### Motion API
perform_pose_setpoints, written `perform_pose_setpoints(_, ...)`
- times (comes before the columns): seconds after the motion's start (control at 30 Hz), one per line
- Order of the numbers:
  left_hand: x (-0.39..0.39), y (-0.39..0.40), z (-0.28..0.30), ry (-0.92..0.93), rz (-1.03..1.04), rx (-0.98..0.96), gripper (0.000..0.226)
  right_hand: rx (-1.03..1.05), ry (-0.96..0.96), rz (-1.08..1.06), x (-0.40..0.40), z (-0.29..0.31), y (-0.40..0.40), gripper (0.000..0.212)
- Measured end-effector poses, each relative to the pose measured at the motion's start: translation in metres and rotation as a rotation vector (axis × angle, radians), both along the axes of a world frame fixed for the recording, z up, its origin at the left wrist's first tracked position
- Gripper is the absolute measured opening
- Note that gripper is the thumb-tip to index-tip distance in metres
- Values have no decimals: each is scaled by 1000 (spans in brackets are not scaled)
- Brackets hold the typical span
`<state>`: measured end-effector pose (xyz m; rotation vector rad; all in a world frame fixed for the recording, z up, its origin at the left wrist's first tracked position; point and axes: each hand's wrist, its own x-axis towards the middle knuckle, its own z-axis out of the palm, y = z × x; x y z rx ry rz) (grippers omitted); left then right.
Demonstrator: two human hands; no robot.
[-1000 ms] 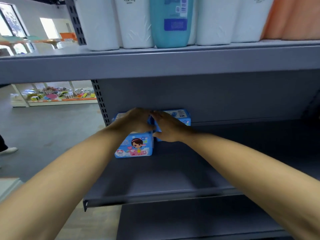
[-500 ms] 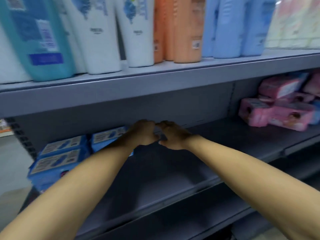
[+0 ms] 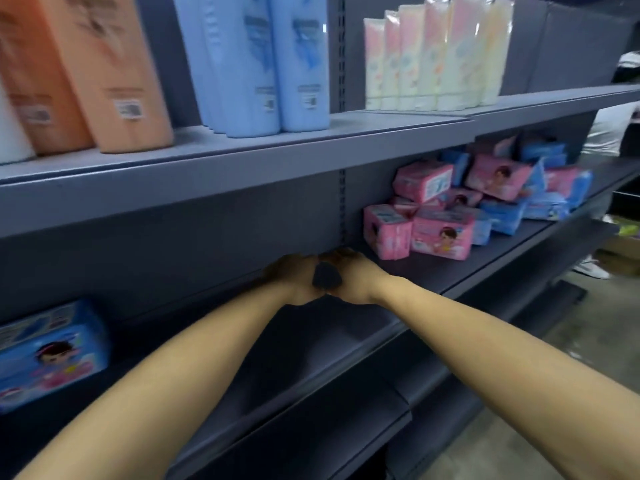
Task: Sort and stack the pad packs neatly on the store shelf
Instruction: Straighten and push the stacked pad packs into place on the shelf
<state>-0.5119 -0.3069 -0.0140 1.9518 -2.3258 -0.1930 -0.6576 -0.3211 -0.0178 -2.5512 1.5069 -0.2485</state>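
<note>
Both my hands hover side by side over the bare grey shelf (image 3: 433, 271), thumbs touching, and hold nothing. My left hand (image 3: 294, 277) and my right hand (image 3: 356, 275) have loosely curled fingers; their tips are dark and blurred. A stacked blue pad pack (image 3: 48, 355) with a cartoon child stands at the far left of the same shelf, well away from my hands. To the right lies a jumbled pile: pink pad packs (image 3: 441, 233) in front and blue pad packs (image 3: 502, 216) behind and beside them. The nearest pink pack (image 3: 386, 233) is a short way right of my right hand.
The shelf above (image 3: 242, 174) carries orange bottles (image 3: 104, 74), light blue bottles (image 3: 263, 64) and pastel tubes (image 3: 436, 57). A lower shelf edge (image 3: 311, 427) juts out below my arms. A white shoe (image 3: 590, 268) and boxes are on the floor at the right.
My hands have let go of the blue packs at the left and moved right along the shelf. The view has swung right, bringing the mixed pile into sight.
</note>
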Motion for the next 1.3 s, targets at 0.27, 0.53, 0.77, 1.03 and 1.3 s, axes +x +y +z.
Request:
perform_pose_setpoints(0.27, -56, -42, -18, -57, -45, 109, 80, 46, -35, -259, -64, -21, -45, 70)
perform_pose_setpoints(0.53, -78, -110, -17, -79, -70, 102, 89, 20, -217, -472, -88, -25, -98, 72)
perform_pose_setpoints(0.77, -98, -185, -21, -43, -101, 84, 87, 7, -280, -536, -97, -22, -162, 73)
perform_pose_setpoints(1.03, -102, -230, -29, -71, -114, 41, 95, 8, -260, -575, -93, -30, -206, 86)
perform_pose_setpoints(1.3, -96, -231, -31, 3, -115, 60, 95, 72, -239, -553, -95, -33, -221, 84)
